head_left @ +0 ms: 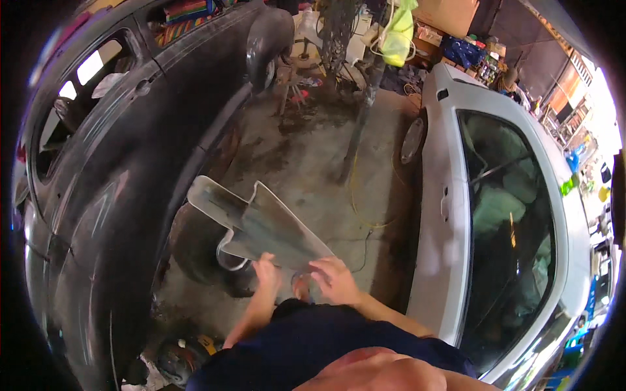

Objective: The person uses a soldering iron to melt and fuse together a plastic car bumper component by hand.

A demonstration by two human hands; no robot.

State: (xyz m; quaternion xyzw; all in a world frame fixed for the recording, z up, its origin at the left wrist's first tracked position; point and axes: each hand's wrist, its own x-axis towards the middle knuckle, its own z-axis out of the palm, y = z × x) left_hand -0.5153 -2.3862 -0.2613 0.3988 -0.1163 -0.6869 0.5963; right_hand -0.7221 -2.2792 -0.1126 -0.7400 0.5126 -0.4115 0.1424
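Head view: both hands grip the near edge of a cut sheet-metal panel [261, 225], left hand [267, 270] and right hand [336, 280] clenched on it, holding it out over the concrete floor [306, 163], between the black car [130, 163] and the white car [495, 195].

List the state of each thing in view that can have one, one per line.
Metal panel: held up off the floor, tilted, in both hands.
Left hand: fingers closed on the panel's near edge.
Right hand: gripping the panel's near edge.
Black car: parked, dusty.
White car: parked, side window closed.
Yellow cable: lying loose on the floor.
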